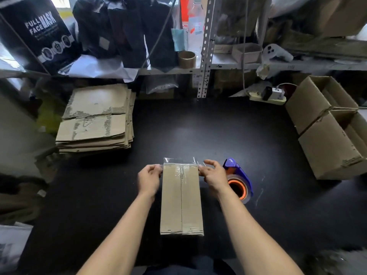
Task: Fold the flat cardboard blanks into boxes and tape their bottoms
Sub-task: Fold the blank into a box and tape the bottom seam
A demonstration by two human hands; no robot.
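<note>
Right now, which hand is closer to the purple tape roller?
Right. The right hand is just beside the tape dispenser, at the box's far corner; the left hand is across the box.

Head-worn wide-angle view, looking forward and down, close over the dark surface (198, 126), shelf (258, 65) beyond.

"FULL FACE MASK" — white lettering on the black box (42, 34).
</note>
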